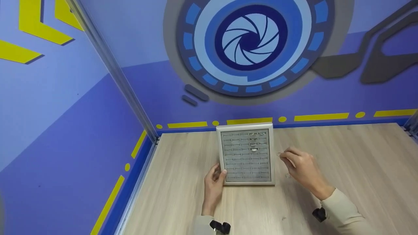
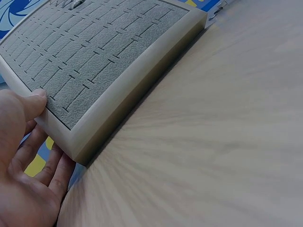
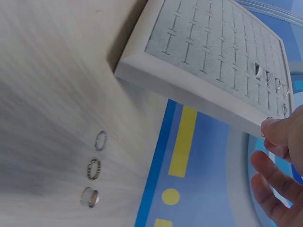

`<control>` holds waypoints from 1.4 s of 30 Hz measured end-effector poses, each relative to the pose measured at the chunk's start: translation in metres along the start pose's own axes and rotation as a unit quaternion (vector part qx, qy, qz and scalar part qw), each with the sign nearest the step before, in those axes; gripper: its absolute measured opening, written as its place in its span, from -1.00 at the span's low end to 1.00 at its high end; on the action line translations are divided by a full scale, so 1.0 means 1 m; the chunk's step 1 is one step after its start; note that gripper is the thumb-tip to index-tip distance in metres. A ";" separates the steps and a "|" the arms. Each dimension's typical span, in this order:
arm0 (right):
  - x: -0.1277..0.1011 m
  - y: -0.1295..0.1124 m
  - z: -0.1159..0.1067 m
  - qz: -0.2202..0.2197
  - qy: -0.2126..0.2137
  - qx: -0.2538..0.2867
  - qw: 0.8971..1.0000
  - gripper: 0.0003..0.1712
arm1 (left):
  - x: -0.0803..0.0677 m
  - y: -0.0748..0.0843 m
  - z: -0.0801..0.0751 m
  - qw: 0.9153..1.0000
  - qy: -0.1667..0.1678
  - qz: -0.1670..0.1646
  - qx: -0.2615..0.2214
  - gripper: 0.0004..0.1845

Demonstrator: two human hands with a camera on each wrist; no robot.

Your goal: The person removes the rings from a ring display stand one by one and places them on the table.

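A ring display tray [image 1: 245, 183] with a pale frame and grey slotted padding stands propped up on the table. My left hand [image 1: 214, 187] grips its lower left side, thumb [image 2: 35, 103] over the front of the frame and fingers behind. Several rings [image 1: 254, 149] sit in slots near the tray's upper right. To the right of the frame, my right hand [image 1: 305, 169] pinches a small ring [image 1: 279, 154] between thumb and index finger. The right wrist view shows that thumb and index finger overlapping the tray's side edge, the other fingers spread apart.
On the wooden table [image 1: 176, 176] lie a silvery ring [image 3: 100, 140], a dark-patterned ring [image 3: 94, 169] and a wide ring [image 3: 89, 197] in a row. A blue patterned wall [image 1: 156, 98] rises behind the tray, and a metal post [image 1: 114, 71] marks the left corner.
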State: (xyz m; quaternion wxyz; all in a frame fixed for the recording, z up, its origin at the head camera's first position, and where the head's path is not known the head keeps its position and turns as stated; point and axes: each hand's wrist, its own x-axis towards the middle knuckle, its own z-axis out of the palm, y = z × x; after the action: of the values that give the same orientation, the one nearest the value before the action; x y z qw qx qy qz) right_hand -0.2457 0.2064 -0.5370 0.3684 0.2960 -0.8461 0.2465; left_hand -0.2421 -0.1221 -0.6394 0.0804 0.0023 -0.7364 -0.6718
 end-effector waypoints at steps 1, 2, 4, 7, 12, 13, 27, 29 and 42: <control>-0.002 0.001 0.000 0.001 -0.001 -0.003 1.000 -0.72 | 0.000 0.000 0.000 1.000 0.001 0.002 -0.001 -0.47; -0.005 0.002 0.000 0.004 -0.003 -0.008 1.000 -0.72 | 0.000 0.000 0.000 1.000 0.000 0.004 -0.001 -0.46; -0.010 0.003 0.001 0.014 -0.012 -0.017 1.000 -0.72 | -0.001 0.000 -0.001 1.000 0.000 0.006 -0.004 -0.46; -0.018 0.006 0.002 0.037 -0.035 -0.026 0.998 -0.74 | -0.001 0.000 0.000 1.000 0.000 0.004 -0.007 -0.47; -0.034 0.011 0.004 0.058 -0.066 -0.032 0.996 -0.77 | -0.001 -0.001 0.000 1.000 -0.001 0.004 -0.012 -0.48; -0.037 0.012 0.005 0.057 -0.069 -0.035 0.995 -0.77 | -0.001 -0.001 0.000 1.000 -0.002 0.005 -0.013 -0.48; -0.068 0.023 0.010 0.052 -0.147 -0.064 0.986 -0.77 | -0.001 -0.002 0.000 1.000 -0.004 0.004 -0.020 -0.49; -0.069 0.023 0.010 0.060 -0.171 -0.063 0.981 -0.78 | -0.001 -0.001 0.000 1.000 -0.003 0.006 -0.017 -0.50; -0.074 0.027 0.010 0.093 -0.241 -0.040 0.965 -0.78 | -0.002 -0.001 0.000 1.000 0.001 0.017 -0.006 -0.52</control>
State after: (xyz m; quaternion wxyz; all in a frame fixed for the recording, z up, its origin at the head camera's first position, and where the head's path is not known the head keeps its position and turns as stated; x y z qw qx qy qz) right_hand -0.2279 0.2429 -0.6049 0.1407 0.2522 -0.9427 0.1672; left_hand -0.2404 -0.1221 -0.6402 0.0929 -0.0103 -0.7325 -0.6743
